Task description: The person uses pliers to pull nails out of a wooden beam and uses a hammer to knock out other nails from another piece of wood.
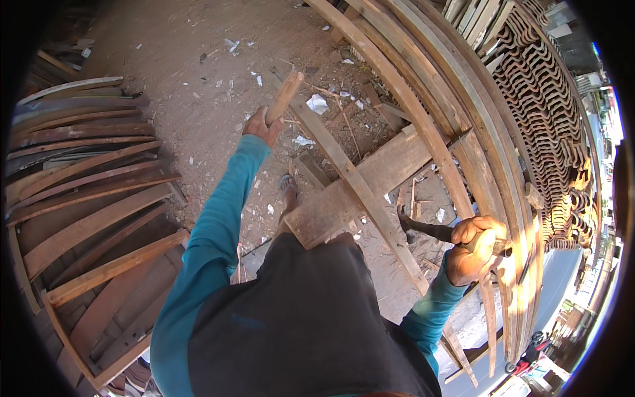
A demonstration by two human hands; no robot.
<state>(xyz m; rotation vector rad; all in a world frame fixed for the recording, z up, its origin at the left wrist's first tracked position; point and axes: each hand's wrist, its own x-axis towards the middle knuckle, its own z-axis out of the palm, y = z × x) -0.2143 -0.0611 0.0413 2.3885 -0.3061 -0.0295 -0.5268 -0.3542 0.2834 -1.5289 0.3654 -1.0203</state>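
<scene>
My left hand [263, 127], out ahead at centre-left, grips a short piece of wood [286, 97] by its near end. To the right, my right hand [475, 248] is closed in sunlight around the handle of a hammer [430, 229]. The hammer's dark head points left, over the ground. Between my hands a wide wooden plank [377, 177] runs from near my lap toward the long beams. A narrow wooden strip [357, 182] crosses over this plank at an angle. Neither hand touches the plank or the strip.
Long wooden beams [423, 73] curve along the right side, with stacked wavy roof tiles [539, 126] beyond. Many boards [99, 192] are piled at left. Paper scraps [317, 104] and wood bits litter the dirt floor [178, 53]. A sandalled foot [289, 186] shows near the plank.
</scene>
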